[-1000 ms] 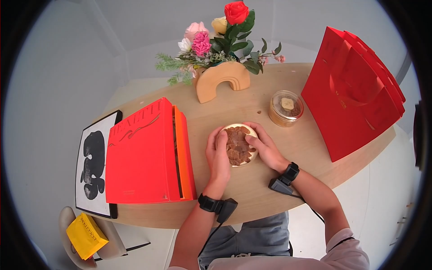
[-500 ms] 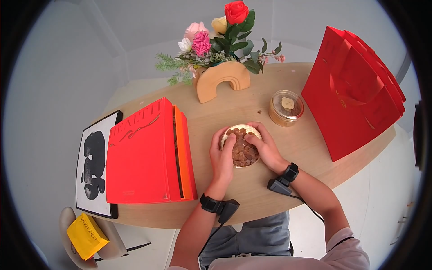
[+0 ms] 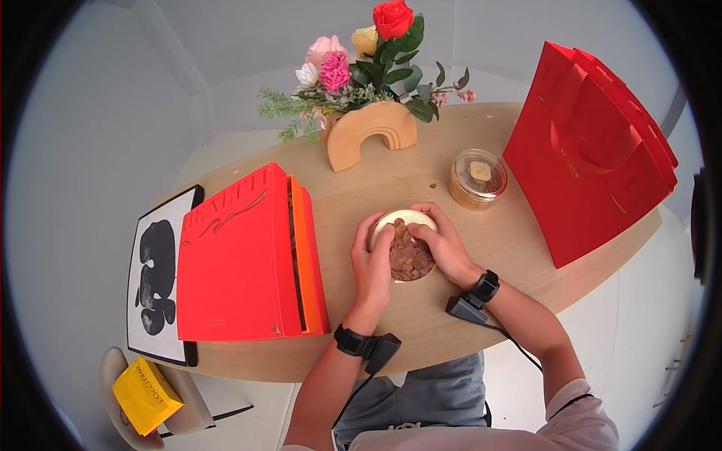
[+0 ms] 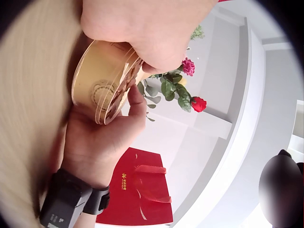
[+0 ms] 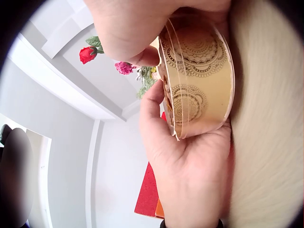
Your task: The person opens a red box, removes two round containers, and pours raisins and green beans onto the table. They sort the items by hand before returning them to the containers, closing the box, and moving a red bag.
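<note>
A round gold tub [image 3: 406, 218] filled with flat brown pieces [image 3: 410, 259] is between both hands at the table's middle. My left hand [image 3: 371, 264] grips its left side, and my right hand [image 3: 450, 255] grips the right. Both thumbs lie over the top, near its centre. The brown pieces are heaped toward the near side, and a gold patch shows at the far side. In the right wrist view, dark ring patterns decorate the tub's gold wall [image 5: 213, 95]. From the left wrist, the tub [image 4: 97, 71] appears close to the tabletop, its underside hidden.
A similar lidded tub [image 3: 479, 179] stands behind to the right, near a tall red gift bag [image 3: 579, 173]. To the left, a large red box [image 3: 233, 263] overlaps a framed picture [image 3: 154, 278]. Flowers in an arched vase [image 3: 368, 131] stand at the back.
The brown pieces have slid toward the near side of the tub, uncovering gold at its far side. Both hands keep their grip, having shifted slightly right and nearer.
</note>
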A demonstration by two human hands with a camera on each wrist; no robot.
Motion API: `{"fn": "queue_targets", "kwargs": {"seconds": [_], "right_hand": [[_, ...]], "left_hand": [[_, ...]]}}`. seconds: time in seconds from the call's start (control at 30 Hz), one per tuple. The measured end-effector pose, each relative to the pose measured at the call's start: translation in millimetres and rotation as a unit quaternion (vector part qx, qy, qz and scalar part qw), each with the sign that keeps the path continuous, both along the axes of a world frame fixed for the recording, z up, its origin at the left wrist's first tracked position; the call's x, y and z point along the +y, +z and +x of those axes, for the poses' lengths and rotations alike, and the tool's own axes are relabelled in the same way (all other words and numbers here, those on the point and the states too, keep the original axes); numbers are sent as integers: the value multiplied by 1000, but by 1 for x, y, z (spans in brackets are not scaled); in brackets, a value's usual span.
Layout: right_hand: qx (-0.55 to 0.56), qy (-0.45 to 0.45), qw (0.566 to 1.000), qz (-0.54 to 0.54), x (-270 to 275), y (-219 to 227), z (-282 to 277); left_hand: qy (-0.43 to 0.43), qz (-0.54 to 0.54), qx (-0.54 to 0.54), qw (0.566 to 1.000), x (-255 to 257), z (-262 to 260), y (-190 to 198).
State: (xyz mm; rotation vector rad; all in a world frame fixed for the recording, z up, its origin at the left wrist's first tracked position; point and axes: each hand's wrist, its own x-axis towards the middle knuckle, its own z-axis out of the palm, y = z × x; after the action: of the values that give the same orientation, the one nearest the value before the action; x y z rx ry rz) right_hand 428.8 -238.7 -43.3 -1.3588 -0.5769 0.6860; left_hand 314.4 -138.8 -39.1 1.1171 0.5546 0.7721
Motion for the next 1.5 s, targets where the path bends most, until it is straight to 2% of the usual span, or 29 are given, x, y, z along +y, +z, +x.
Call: {"fn": "queue_targets", "kwargs": {"seconds": [0.13,0.37,0.47,0.53,0.57,0.63,0.73,0.87,0.93,1.03,1.07,1.13,1.27,1.33,1.43,1.5], "right_hand": [[-3,-10,1000,-21,1,14,-5],[-40,0,999,-23,-1,7,-1],[7,32,999,-19,-5,10,5],[32,95,995,-1,-9,12,9],[32,95,995,-1,-12,15,9],[-1,171,985,34,-17,22,9],[-13,188,982,21,-17,22,12],[43,167,985,15,-14,17,17],[111,144,983,17,-13,15,18],[151,154,975,46,-16,17,18],[151,154,975,46,-18,18,19],[79,182,978,59,-21,19,20],[79,181,979,46,-19,13,25],[156,151,975,52,-16,17,22],[182,154,970,57,-17,22,20],[162,176,969,69,-20,19,22]], "left_hand": [[-1,5,3,1000,0,0,1],[-12,-1,7,1000,1,0,2],[-17,-10,2,1000,4,0,-2],[-12,-58,-7,998,8,0,-5],[-12,-58,-7,998,10,-1,-3],[-46,-144,-55,987,14,-4,3],[-86,-156,-70,982,16,-6,4],[-111,-132,-83,981,16,-7,1],[-133,-126,-78,980,17,-7,0],[-156,-133,-81,976,18,-9,1],[-156,-133,-81,976,19,-10,2],[-192,-146,-104,965,20,-12,4],[-220,-144,-136,955,19,-11,-2],[-226,-139,-138,954,19,-10,-3],[-216,-147,-132,956,18,-9,-2],[-211,-146,-122,959,18,-9,-1]]}}
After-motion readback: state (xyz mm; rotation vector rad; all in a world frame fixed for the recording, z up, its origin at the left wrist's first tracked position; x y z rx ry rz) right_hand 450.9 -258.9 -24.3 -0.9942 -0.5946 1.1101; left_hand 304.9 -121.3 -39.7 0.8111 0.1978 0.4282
